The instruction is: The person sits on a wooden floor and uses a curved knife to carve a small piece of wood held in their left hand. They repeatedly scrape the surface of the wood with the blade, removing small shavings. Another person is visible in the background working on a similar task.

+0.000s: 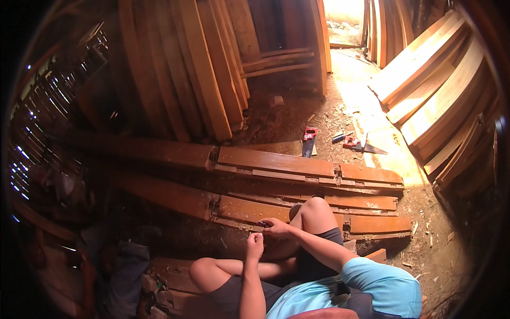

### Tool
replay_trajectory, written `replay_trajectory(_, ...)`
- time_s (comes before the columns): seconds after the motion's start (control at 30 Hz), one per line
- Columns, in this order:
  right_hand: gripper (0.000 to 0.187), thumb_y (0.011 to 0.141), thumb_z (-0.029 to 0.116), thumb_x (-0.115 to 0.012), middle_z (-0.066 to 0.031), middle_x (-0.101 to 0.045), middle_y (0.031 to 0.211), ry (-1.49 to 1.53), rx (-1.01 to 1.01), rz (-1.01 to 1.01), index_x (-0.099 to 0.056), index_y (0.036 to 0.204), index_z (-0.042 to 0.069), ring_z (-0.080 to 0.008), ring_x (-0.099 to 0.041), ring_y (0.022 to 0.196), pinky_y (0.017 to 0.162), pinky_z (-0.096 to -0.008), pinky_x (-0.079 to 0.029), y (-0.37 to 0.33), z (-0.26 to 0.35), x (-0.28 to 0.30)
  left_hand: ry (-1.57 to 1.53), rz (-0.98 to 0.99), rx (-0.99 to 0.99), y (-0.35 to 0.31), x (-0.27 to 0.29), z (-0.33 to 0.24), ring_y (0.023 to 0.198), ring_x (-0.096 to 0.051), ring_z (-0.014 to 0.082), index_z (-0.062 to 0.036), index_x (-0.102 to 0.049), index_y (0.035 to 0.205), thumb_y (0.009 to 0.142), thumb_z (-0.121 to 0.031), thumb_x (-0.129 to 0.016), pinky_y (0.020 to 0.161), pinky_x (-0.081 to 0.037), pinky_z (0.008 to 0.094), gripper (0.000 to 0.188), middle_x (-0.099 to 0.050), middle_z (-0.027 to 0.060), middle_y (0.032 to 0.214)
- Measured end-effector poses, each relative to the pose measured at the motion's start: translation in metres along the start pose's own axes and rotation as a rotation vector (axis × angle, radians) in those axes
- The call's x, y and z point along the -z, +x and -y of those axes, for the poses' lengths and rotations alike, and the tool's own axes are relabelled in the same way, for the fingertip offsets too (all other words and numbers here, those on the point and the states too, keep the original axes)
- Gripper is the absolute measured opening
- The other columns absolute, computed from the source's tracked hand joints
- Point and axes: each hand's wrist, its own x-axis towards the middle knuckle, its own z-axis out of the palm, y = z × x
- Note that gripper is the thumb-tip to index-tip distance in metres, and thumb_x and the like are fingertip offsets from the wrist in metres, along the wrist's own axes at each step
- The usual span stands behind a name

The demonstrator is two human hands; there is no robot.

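Note:
My left hand is raised over my lap, its fingers closed; what they pinch, if anything, is too small to name. Just right of it and slightly farther off, my right hand grips a small dark object whose kind I cannot make out. Both hands are close together, above the near edge of a long brown wooden piece with slotted joints. Beyond lies a similar jointed wooden piece. I sit cross-legged on the ground beside them.
A red-handled handsaw and a second handsaw lie beyond the wood, with a small dark tool between them. Tall planks lean at the back; pale boards lean at right. Another person's clothed leg shows at lower left.

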Motion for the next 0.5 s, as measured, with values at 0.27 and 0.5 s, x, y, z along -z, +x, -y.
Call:
replay_trajectory(0.27, 0.044, 0.086, 0.015, -0.063, -0.0050, -0.062, 0.106, -0.036, -0.009, 0.008, -0.053, 0.127, 0.002, -0.0107, -0.054, 0.095, 0.084, -0.0252, -0.046, -0.007, 0.009, -0.006, -0.053, 0.026, 0.003, 0.004, 0.006, 0.019, 0.059, -0.055, 0.0107, -0.0019, -0.057, 0.085, 0.093, -0.023, -0.052, 0.054, -0.047, 0.0282, 0.023, -0.056, 0.0025, 0.071)
replay_trajectory(0.5, 0.048, 0.085, 0.019, -0.067, -0.0092, -0.062, 0.113, -0.097, 0.118, -0.038, -0.052, 0.127, 0.001, -0.0145, -0.055, 0.102, 0.091, -0.0282, -0.044, -0.009, -0.010, 0.001, 0.019, 0.088, 0.023, -0.001, 0.002, 0.000, 0.063, -0.055, 0.0110, -0.0035, -0.058, 0.089, 0.093, -0.022, -0.052, 0.057, -0.049, 0.0267, 0.020, -0.057, 0.0018, 0.074)
